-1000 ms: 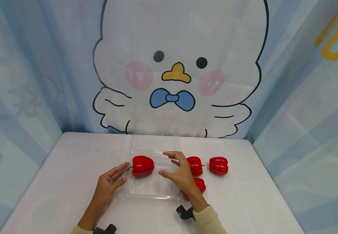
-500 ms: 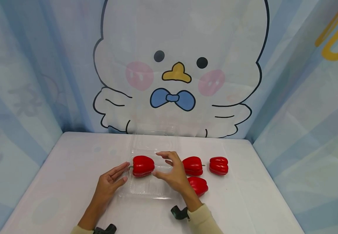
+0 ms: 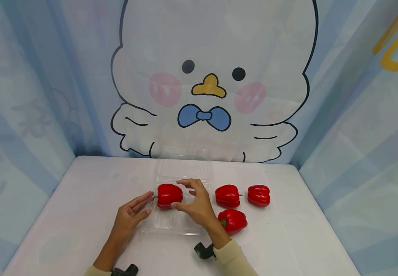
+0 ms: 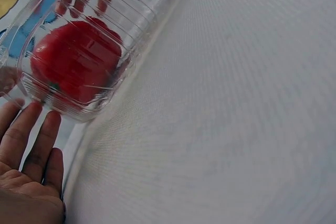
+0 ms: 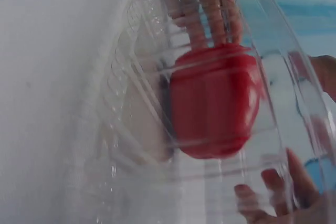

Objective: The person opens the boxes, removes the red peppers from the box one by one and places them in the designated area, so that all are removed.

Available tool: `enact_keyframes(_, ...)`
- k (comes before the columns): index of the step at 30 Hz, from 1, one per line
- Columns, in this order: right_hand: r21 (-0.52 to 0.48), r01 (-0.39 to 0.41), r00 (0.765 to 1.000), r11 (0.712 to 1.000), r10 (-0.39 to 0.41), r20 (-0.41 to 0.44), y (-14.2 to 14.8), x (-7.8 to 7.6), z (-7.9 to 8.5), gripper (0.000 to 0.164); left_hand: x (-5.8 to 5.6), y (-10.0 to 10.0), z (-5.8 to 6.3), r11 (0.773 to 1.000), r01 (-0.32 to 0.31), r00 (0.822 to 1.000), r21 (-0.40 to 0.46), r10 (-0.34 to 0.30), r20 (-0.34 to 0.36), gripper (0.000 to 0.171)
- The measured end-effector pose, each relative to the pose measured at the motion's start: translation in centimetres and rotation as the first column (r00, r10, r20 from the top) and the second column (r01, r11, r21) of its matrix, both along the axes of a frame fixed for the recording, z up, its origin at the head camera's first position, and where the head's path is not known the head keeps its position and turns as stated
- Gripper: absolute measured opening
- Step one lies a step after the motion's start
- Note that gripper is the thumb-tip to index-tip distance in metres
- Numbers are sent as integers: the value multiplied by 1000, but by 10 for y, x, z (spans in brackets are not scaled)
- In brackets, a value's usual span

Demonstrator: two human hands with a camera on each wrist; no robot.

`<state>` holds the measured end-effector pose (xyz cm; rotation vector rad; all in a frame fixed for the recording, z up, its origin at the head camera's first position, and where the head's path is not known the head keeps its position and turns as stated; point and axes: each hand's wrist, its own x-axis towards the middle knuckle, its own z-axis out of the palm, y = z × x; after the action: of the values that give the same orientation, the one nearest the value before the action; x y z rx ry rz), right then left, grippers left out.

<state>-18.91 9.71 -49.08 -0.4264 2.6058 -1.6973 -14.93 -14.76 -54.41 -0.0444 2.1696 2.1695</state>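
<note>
A red bell pepper (image 3: 169,195) lies on its side in the left part of a clear plastic clamshell box (image 3: 178,224), its green stem pointing left. My left hand (image 3: 128,214) is at the box's left wall, fingers extended; in the left wrist view the fingertips (image 4: 34,109) meet the clear end wall. Over the box, my right hand (image 3: 199,205) arches around the pepper's right end, thumb and fingers spread wide. In the right wrist view, a gap shows between those fingers (image 5: 247,198) and the pepper (image 5: 215,103), seen through the plastic.
Right of the box are three more red bell peppers: one beside it (image 3: 227,196), one farther right (image 3: 259,195) and one nearer (image 3: 233,221). The box's clear lid (image 3: 183,167) stands folded back toward the printed curtain (image 3: 274,96). Everything rests on a white table (image 3: 298,230).
My right hand has moved left across the box, up to the pepper's right end, uncovering the peppers on the right. The left hand and the pepper in the box have stayed in place.
</note>
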Motion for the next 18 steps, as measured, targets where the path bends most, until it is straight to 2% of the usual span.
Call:
enact_keyframes(11, 54, 25, 1000, 998, -26, 17, -15, -1, -6, 69, 0, 0, 0, 1000, -1, 1000, -3, 1, -6, 57)
enact_keyframes(18, 111, 53, 996, 992, -61, 67, -22, -2, -10, 72, 1, 0, 0, 1000, 4, 1000, -4, -4, -23, 57)
